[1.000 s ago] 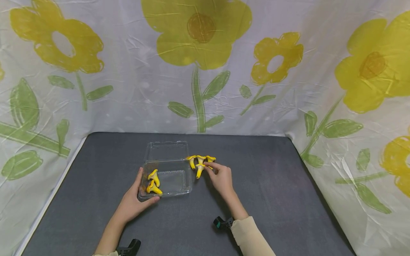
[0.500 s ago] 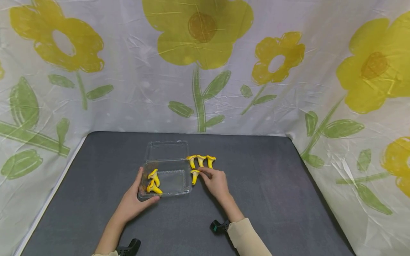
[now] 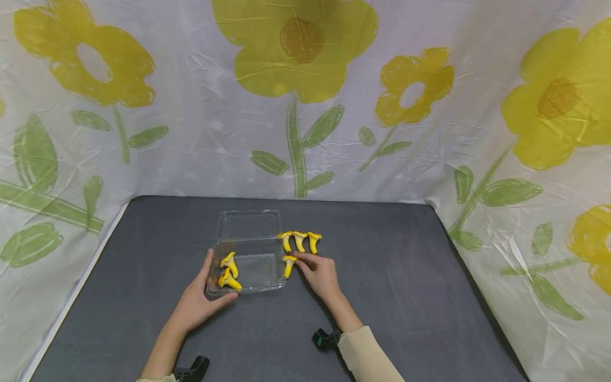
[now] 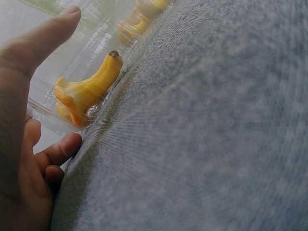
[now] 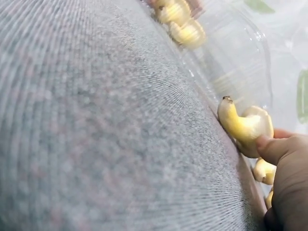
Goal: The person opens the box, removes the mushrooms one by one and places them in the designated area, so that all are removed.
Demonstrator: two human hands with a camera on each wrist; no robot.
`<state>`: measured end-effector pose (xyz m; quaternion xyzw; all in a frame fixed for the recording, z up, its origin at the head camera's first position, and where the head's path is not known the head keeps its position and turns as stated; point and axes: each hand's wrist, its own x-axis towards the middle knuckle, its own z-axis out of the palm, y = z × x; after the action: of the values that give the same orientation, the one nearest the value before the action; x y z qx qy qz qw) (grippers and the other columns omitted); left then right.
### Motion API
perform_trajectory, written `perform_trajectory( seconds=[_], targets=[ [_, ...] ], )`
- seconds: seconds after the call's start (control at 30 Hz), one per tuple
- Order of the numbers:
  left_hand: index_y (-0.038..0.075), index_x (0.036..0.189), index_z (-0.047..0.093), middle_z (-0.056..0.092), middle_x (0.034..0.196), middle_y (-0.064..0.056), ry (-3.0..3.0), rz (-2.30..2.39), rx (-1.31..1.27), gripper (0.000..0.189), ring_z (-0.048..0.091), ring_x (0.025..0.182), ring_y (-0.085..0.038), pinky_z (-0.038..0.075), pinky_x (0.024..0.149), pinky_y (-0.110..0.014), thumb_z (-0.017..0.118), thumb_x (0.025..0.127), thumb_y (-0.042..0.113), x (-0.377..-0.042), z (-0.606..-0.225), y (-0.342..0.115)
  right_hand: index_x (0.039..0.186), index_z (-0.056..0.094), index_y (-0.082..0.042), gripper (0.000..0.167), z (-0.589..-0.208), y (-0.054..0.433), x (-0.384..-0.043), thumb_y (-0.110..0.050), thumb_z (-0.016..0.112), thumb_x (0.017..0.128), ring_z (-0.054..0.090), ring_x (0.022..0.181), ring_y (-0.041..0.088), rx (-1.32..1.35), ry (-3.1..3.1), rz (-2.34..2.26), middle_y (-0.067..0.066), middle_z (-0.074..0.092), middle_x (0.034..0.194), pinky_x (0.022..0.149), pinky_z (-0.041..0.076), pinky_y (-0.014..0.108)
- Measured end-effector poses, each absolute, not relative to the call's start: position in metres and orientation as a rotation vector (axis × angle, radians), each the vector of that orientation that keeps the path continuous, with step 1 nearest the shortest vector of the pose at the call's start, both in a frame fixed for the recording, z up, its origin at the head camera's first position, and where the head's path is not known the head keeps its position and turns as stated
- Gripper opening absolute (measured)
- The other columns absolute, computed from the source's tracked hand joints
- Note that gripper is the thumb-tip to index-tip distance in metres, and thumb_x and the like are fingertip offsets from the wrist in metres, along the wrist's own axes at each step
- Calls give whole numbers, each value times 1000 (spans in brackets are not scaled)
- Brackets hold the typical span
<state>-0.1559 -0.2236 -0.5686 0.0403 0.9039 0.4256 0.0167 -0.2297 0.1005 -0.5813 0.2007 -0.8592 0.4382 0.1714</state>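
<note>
A clear plastic clamshell container lies with its lid folded back. My left hand holds its near left corner, the thumb along the front and the fingers at the left side. Inside, at the left end, sit two yellow chanterelle mushrooms, an upper mushroom and a lower mushroom. Just beyond the container's right edge, my right hand pinches another chanterelle by its cap between thumb and finger, stem toward me. In the left wrist view, a chanterelle shows through the clear wall.
Three more chanterelles, with the middle mushroom between the others, lie in a row right of the container's hinge. All of it rests on a dark grey cloth-covered table. Behind and at the sides hangs a white curtain with yellow flowers.
My right hand has moved left and toward me with the pinched chanterelle, away from the row to beside the container's right edge. The left hand and container have stayed put.
</note>
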Motion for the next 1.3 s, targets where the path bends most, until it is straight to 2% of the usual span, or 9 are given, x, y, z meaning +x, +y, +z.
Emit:
perform_trajectory(
  seconds=[0.1,0.2,0.23,0.3,0.33,0.63,0.97,1.2,1.3],
  targets=[
    [18,172,-5,48,153,-27,2828,1311,128,126,56,109,-37,46,83,-53,85,89,50,-156,-570,-223,113,84,-8,19,-582,101,-229,-10,82,94,46,51,-6,553,-2453,1261,4,83,106,54,43,16],
    [19,172,-5,37,165,-27,2818,1328,132,126,55,129,-47,50,94,-63,85,89,50,-156,-570,-223,114,84,-8,20,-582,102,-229,-10,82,94,26,47,-8,534,-2463,1291,4,83,105,50,32,16],
    [19,172,-5,25,172,-27,2818,1330,134,126,48,140,-51,47,100,-69,85,89,50,-156,-570,-224,114,84,-9,20,-582,103,-229,-11,82,94,22,46,-8,527,-2466,1299,4,83,105,49,29,16],
    [20,172,-6,21,174,-25,2803,1345,132,126,37,148,-57,40,107,-76,85,89,50,-156,-569,-224,114,84,-8,21,-582,103,-229,-11,82,94,20,45,-8,525,-2460,1318,4,83,105,48,28,17],
    [20,172,-6,11,176,-24,2801,1347,133,127,27,153,-58,35,110,-79,85,89,50,-156,-569,-224,114,84,-9,21,-582,103,-229,-12,83,93,20,45,-8,521,-2459,1325,4,83,105,47,27,17],
    [20,172,-6,11,176,-25,2798,1348,126,127,26,153,-58,34,111,-79,85,89,51,-156,-569,-224,114,84,-10,22,-581,105,-230,-14,84,92,24,46,-7,516,-2452,1336,4,83,104,47,27,17],
    [19,172,-6,9,176,-24,2790,1356,131,127,24,154,-59,31,113,-80,85,89,50,-156,-568,-224,116,84,-9,25,-581,105,-228,-16,85,92,18,44,-9,514,-2413,1420,7,82,106,45,23,15],
    [19,172,-6,9,176,-25,2796,1347,133,128,25,153,-60,32,112,-80,85,88,51,-156,-568,-224,115,83,-6,25,-579,105,-227,-17,85,93,16,41,-9,501,-2358,1478,5,66,58,42,23,15],
    [19,172,-6,10,175,-26,2798,1341,129,128,26,153,-59,33,111,-80,85,89,52,-156,-569,-225,116,83,-5,25,-577,104,-229,-17,84,93,17,39,-9,488,-2340,1502,4,65,55,40,24,17]
  ],
)
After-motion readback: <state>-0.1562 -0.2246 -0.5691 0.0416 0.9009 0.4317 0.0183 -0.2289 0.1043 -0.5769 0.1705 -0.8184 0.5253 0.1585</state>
